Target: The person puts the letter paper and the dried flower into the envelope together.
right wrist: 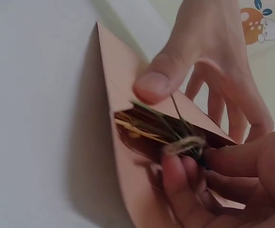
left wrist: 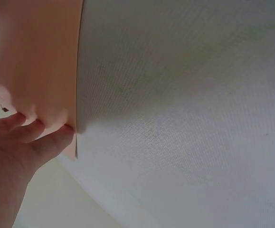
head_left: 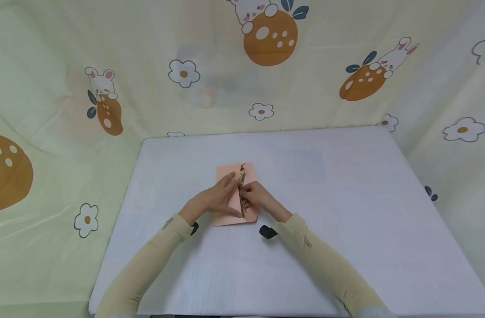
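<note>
A pink paper envelope (head_left: 225, 170) lies on the table, with an opening running lengthwise down its face. In that opening sits a small bunch of dried flowers (head_left: 242, 176), its stems (right wrist: 151, 126) tied with a twine loop (right wrist: 187, 144) in the right wrist view. My right hand (head_left: 256, 195) pinches the bunch near the twine with thumb and fingers. Spread over the envelope's left half, my left hand (head_left: 219, 197) rests on the paper, thumb toward the near end. Its fingertips touch the paper (left wrist: 42, 57) near an edge in the left wrist view.
A white cloth covers the table (head_left: 337, 190). Behind it and at both sides hangs a pale curtain (head_left: 147, 44) printed with rabbits and flowers. A black wrist device (head_left: 268, 232) shows beside the right sleeve (head_left: 325, 251).
</note>
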A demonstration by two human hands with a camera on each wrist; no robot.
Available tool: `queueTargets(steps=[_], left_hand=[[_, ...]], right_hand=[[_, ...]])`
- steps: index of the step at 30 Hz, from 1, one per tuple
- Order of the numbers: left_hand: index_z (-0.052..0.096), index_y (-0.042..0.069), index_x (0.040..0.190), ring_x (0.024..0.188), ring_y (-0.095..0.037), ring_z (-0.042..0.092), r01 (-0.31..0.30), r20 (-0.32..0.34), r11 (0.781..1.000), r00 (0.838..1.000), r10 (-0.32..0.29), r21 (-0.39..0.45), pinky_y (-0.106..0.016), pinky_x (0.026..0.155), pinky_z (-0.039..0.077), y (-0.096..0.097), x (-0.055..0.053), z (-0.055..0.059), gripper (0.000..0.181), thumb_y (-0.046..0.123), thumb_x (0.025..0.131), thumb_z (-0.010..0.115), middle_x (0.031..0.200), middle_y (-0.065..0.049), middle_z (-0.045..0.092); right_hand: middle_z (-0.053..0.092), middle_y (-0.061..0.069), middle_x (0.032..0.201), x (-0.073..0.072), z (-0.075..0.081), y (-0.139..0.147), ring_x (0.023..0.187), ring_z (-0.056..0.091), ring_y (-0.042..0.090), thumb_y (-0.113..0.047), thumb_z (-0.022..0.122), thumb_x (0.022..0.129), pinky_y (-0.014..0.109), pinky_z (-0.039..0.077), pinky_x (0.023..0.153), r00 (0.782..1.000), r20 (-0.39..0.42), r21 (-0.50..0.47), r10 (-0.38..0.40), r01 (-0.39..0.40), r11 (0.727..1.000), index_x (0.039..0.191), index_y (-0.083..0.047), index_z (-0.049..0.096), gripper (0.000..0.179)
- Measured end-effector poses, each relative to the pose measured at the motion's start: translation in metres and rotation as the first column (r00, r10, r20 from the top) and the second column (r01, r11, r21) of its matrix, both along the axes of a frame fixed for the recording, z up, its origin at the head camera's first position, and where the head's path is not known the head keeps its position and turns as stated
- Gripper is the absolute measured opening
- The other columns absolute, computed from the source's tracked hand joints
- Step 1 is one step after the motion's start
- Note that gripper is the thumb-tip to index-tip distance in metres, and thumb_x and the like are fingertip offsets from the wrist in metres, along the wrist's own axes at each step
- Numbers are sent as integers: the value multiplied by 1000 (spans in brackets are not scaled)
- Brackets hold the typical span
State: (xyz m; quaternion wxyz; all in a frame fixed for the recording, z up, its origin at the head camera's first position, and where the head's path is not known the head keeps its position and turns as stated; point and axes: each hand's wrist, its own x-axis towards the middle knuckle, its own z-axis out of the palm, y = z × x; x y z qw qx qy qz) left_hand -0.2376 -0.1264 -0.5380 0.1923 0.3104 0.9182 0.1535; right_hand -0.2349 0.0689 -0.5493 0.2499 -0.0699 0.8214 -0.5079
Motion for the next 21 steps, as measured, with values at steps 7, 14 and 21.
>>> queueTargets(steps=[7,14,21], left_hand=[[22,16,158,157,-32,7,-3,13,1000,1000,3,7,-53,115,38,0,1,1,111,68,76,76,170,-15,-1],[18,19,160,157,-33,7,-3,19,1000,1000,3,15,-55,114,39,-1,2,0,114,69,75,76,170,-14,-1],[26,20,152,157,-34,9,3,13,1000,1000,-3,17,-56,113,40,1,2,2,103,66,76,77,169,-17,0]], right_hand=[[73,13,87,7,-5,-3,62,66,11,-10,64,96,23,51,60,987,-99,36,-130,134,990,127,4,55,35],[74,13,87,9,-8,-5,60,64,10,-9,63,96,22,48,58,979,-186,40,-85,94,995,127,0,60,32],[73,12,87,9,-10,-8,62,61,10,-9,64,96,22,47,59,972,-226,39,-66,76,996,124,-1,67,30]])
